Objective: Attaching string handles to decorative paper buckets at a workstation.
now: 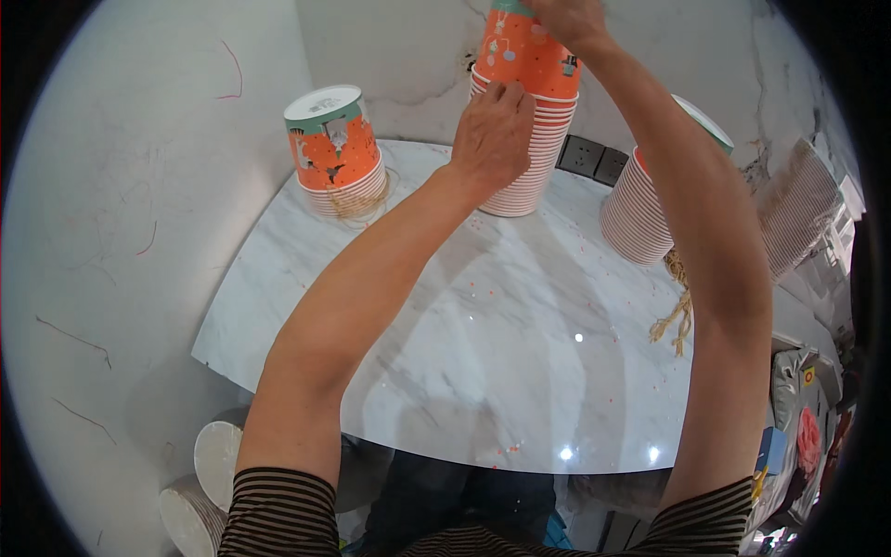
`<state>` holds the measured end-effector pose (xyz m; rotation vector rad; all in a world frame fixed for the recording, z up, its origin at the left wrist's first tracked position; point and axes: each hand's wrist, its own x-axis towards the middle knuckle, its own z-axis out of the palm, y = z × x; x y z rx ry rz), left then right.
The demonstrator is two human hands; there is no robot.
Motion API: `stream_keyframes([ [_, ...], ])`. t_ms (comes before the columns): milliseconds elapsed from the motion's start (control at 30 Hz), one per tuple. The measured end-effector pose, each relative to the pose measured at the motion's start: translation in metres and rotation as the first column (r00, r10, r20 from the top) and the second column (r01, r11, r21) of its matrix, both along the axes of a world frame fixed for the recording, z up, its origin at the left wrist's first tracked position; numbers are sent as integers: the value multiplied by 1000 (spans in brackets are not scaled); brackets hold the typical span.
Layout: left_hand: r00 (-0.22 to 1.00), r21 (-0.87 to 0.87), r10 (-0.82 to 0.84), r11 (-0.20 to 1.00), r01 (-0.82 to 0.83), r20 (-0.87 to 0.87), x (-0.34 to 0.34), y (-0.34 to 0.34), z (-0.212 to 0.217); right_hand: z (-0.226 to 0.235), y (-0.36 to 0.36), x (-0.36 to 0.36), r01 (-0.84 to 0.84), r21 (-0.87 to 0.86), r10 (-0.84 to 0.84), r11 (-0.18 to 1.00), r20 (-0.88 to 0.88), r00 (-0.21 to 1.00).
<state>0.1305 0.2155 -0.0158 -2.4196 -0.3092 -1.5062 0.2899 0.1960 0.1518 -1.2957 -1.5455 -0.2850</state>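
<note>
A tall stack of upside-down paper buckets (512,200) rises at the far side of the table, with close-packed white rims and an orange printed bucket (520,58) on top. My left hand (497,139) is closed at the stack's left front, its curled fingers against the rims just under the orange wall. High up, my right hand (571,20) grips the top bucket near its green end; its fingertips are partly hidden and close to the picture's upper edge. A shorter stack of the same orange buckets (332,153) stands to the left, with thin twine (362,209) around its lower rims.
Another bucket stack (636,218) stands at the right, partly behind my right forearm. Tan rope (682,311) lies near it. Dark wall sockets (583,156) sit behind the marble-patterned table (445,371). White round containers (195,501) are below at the left. Another rim stack (798,209) shows far right.
</note>
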Motion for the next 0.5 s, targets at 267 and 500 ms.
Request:
stream_keyframes([
  [267, 999, 3, -6, 1000, 6, 44, -10, 4, -7, 13, 5, -38, 301, 92, -303, 949, 19, 953],
  [500, 990, -84, 22, 996, -34, -140, -15, 6, -8, 103, -36, 13, 289, 439, -175, 851, -281, 944],
])
